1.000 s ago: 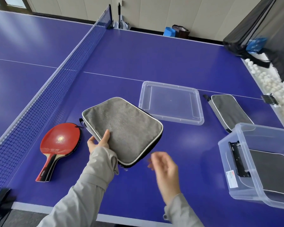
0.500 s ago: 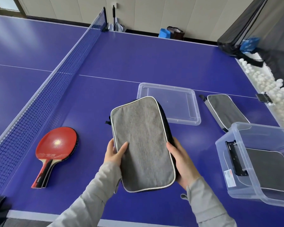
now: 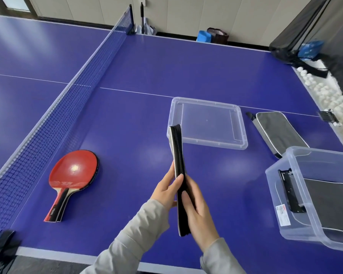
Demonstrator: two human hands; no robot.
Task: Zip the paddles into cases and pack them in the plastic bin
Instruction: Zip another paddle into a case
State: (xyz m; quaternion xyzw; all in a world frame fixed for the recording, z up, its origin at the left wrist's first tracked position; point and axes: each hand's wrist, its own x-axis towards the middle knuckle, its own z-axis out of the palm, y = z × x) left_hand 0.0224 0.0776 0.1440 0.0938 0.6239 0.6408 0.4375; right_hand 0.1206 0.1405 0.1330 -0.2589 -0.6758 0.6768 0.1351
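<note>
I hold a grey paddle case [image 3: 178, 155] upright on its edge above the table, its black zipper side facing me. My left hand [image 3: 166, 189] grips it from the left and my right hand [image 3: 196, 212] grips it from the right, lower down. Two stacked red paddles [image 3: 73, 171] lie on the blue table to the left. A second grey case [image 3: 281, 131] lies flat at the right. The clear plastic bin [image 3: 285, 178] stands at the right edge with a dark case [image 3: 329, 204] inside.
The bin's clear lid [image 3: 206, 123] lies upside down behind the held case. The net [image 3: 48, 123] runs along the left. Several white balls [image 3: 325, 89] fill a trough at the far right. The table's near edge [image 3: 67, 256] is just below my arms.
The case went from lying flat under my left hand, to being held flat in both hands, to standing on edge between them. The paddles have not moved.
</note>
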